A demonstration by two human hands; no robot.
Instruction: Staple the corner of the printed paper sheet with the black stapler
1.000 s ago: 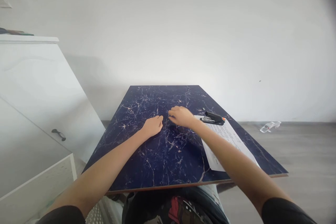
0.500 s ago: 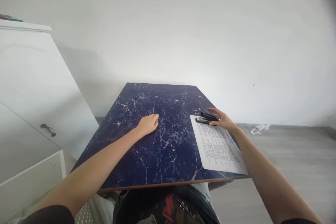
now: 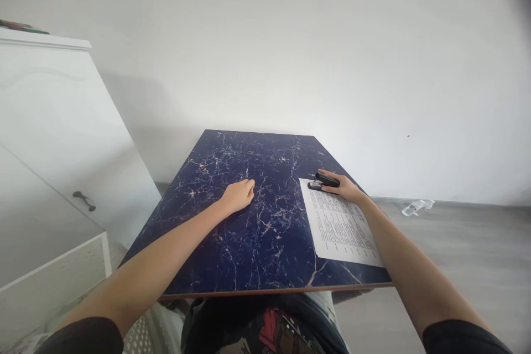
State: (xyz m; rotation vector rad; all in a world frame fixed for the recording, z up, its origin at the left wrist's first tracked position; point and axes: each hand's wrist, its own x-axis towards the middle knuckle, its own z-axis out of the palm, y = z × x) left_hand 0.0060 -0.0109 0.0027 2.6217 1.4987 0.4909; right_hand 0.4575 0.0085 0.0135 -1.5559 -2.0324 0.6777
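On the right of the table lies a printed sheet of paper [image 3: 338,227], and a black stapler [image 3: 327,179] sits on its top edge. My right hand [image 3: 342,187] is wrapped around the stapler's right end, thumb on the near side and fingers on the far side. The stapler's arm is raised from its base at the left end. My left hand [image 3: 238,195] rests as a loose fist on the dark blue marbled table [image 3: 265,232], left of the paper and apart from it. Whether anything is inside the fist is hidden.
A white cabinet [image 3: 62,121] with a dark handle [image 3: 84,201] stands at the left. The white wall [image 3: 265,55] borders the table's far edge. On the grey floor to the right lies a clear plastic object [image 3: 417,208].
My right hand has closed more fully around the stapler. Stapler and paper have shifted slightly left on the table. My left hand stays in place; the view has turned a little.
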